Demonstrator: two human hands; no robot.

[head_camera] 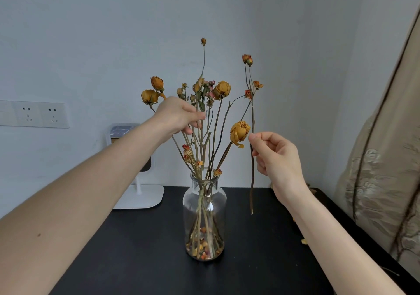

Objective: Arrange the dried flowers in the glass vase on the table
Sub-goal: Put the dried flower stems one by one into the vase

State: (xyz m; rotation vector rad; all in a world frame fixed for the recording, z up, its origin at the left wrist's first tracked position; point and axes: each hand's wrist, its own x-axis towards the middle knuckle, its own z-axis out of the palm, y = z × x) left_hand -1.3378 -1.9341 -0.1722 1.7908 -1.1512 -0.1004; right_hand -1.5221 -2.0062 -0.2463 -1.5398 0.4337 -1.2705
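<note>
A clear glass vase (204,206) stands in the middle of the black table (141,249), with loose petals at its bottom. Several dried yellow and orange roses (221,89) rise from its neck. My left hand (179,115) pinches a few of these stems above the vase. My right hand (276,156) holds a separate long dried stem (251,181) between thumb and forefinger, upright, to the right of the vase, with its lower end hanging above the table. That stem carries small orange buds (247,59) at its top.
A white stand mirror (141,194) sits at the table's back left. Wall sockets (38,114) are on the left wall. A beige curtain (386,169) hangs at the right. Loose petals (303,240) lie near the table's right edge.
</note>
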